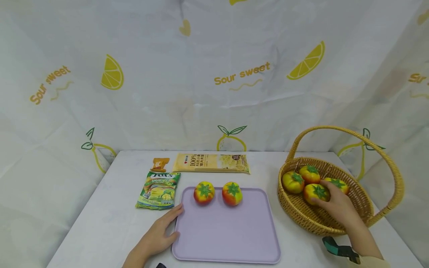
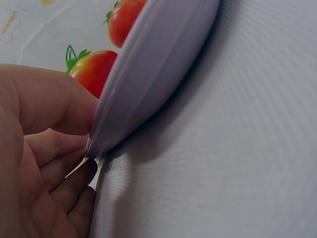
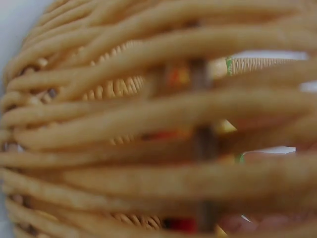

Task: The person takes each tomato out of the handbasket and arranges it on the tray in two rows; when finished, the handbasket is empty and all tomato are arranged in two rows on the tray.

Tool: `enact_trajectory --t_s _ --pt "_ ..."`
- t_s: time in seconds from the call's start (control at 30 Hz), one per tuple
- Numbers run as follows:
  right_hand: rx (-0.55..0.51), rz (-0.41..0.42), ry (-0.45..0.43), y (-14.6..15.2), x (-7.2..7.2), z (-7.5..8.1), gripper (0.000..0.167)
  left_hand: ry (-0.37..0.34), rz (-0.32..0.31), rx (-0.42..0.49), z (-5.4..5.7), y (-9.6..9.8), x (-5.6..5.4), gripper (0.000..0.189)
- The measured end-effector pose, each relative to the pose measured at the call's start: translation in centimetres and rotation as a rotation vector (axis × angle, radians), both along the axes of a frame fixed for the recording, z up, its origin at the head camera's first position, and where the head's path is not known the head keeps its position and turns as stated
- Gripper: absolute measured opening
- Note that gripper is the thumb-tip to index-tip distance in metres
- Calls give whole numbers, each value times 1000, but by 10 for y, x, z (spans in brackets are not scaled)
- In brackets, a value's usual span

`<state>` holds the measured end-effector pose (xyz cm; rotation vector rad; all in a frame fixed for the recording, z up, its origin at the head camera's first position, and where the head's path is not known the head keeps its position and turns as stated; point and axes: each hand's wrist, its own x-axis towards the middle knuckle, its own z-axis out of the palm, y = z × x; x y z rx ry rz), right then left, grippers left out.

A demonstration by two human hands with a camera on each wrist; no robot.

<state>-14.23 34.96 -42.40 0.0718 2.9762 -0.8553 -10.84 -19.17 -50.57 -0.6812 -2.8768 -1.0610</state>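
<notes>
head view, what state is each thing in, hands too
Purple tray: flat on the table, two tomatoes near its far edge
Wicker basket: upright, handle raised, four tomatoes visible inside
Right hand: fingers around one tomato in the basket
Left hand: fingers touching the tray's left edge
Green bag: lying flat, front up, seal unclear
Noodle packet: lying flat, front up, seal unclear
Orange packet: lying down, seal unclear

gap btwn tray (image 1: 228,234) & basket (image 1: 293,212), hdl (image 1: 397,184) arched over basket
</notes>
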Motion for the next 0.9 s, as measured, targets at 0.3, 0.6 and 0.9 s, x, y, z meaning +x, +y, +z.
enact_trajectory --t_s 0.3,0.6,0.9 --pt "54 27 20 0 -1 -4 85 86 -14 -13 -4 -2 0 66" --pt "72 61 29 -1 -1 -4 86 91 -19 -14 -3 -3 0 66" --pt "90 65 79 -3 0 -3 83 70 -13 -24 -4 -2 0 65"
